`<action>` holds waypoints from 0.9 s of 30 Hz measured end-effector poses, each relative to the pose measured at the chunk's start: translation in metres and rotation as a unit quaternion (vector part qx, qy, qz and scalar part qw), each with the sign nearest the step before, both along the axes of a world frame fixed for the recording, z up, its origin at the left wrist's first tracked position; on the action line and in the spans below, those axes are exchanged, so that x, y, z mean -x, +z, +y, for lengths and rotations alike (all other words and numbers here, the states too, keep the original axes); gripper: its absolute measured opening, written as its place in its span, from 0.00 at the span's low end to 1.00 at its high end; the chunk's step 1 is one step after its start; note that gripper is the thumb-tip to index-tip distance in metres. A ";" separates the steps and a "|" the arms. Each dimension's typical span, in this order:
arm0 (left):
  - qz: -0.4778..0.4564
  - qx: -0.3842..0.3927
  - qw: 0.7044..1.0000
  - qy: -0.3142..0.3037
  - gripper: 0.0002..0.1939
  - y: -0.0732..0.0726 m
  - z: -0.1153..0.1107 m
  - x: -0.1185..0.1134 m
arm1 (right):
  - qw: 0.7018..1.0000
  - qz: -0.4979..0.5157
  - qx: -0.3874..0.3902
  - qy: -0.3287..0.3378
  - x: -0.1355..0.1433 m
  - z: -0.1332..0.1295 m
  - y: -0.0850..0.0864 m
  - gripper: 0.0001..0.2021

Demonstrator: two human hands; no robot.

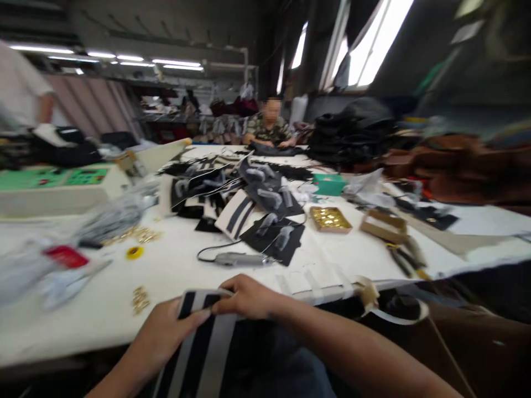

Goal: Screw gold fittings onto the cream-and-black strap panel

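The fingers of the left hand (pixel 168 321) and right hand (pixel 249 298) are pinched together on the striped fabric (pixel 216 342), nearer the wearer than the grey tool (pixel 239 259). On the counter (pixel 178 276), a panel pile (pixel 269 193) obstructs the area beyond the tool. Right of it: box of gold fittings (pixel 332 228), pliers (pixel 401 262).

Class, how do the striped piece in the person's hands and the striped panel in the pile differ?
The striped piece is held by the left hand and right hand; the striped panel lies untouched in the pile.
The striped piece's pale bands look greyer; the striped panel's look whiter.
Both have dark and pale stripes.
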State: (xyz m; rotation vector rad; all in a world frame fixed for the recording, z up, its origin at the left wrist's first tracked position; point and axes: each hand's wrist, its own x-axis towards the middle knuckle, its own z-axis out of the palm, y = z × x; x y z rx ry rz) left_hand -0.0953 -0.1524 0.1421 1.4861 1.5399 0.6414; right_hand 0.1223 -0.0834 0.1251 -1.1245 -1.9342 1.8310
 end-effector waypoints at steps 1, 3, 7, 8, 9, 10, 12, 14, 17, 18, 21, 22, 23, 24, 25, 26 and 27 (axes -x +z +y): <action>-0.019 0.032 0.999 0.009 0.19 -0.002 -0.004 0.007 | 1.000 0.020 0.017 0.008 0.003 0.004 -0.001 0.13; -0.054 0.059 0.996 0.031 0.18 -0.004 -0.004 0.016 | 0.997 0.047 0.051 0.022 0.010 0.012 -0.003 0.14; -0.109 0.089 0.988 0.065 0.17 -0.006 0.004 0.018 | 0.991 0.055 0.110 0.045 0.018 0.017 -0.007 0.17; -0.117 0.093 0.986 0.070 0.17 -0.007 0.005 0.017 | 0.991 0.053 0.115 0.045 0.019 0.017 -0.007 0.17; -0.125 0.096 0.985 0.077 0.16 -0.008 0.006 0.017 | 0.991 0.051 0.117 0.042 0.020 0.016 -0.007 0.17; -0.131 0.098 0.983 0.083 0.16 -0.010 0.006 0.017 | 0.991 0.049 0.117 0.036 0.022 0.016 -0.008 0.16; -0.137 0.101 0.981 0.095 0.15 -0.016 0.008 0.018 | 0.991 0.045 0.119 0.027 0.024 0.018 -0.010 0.15; -0.138 0.105 0.980 0.100 0.14 -0.023 0.012 0.020 | 0.992 0.035 0.123 0.020 0.027 0.021 -0.014 0.14; -0.145 0.129 0.975 0.109 0.13 -0.034 0.020 0.024 | 0.991 0.014 0.130 0.015 0.033 0.027 -0.023 0.13; -0.152 0.139 0.972 0.115 0.14 -0.037 0.024 0.026 | 0.991 0.008 0.132 0.012 0.035 0.030 -0.026 0.12; -0.168 0.165 0.964 0.128 0.14 -0.047 0.037 0.031 | 0.991 -0.012 0.134 0.000 0.046 0.040 -0.034 0.08; -0.171 0.174 0.961 0.130 0.13 -0.049 0.041 0.033 | 0.991 -0.024 0.132 -0.003 0.050 0.044 -0.035 0.07; -0.173 0.183 0.959 0.133 0.13 -0.051 0.046 0.034 | 0.991 -0.040 0.128 -0.005 0.054 0.047 -0.036 0.07; -0.174 0.192 0.956 0.138 0.13 -0.053 0.050 0.036 | 0.991 -0.056 0.122 -0.005 0.058 0.050 -0.036 0.06; -0.174 0.202 0.953 0.142 0.12 -0.055 0.053 0.037 | 0.991 -0.070 0.114 -0.005 0.061 0.052 -0.035 0.06; -0.175 0.210 0.951 0.146 0.12 -0.056 0.056 0.037 | 0.991 -0.083 0.106 -0.004 0.064 0.054 -0.035 0.06; -0.174 0.217 0.949 0.149 0.12 -0.057 0.059 0.037 | 0.991 -0.094 0.098 -0.004 0.066 0.055 -0.034 0.06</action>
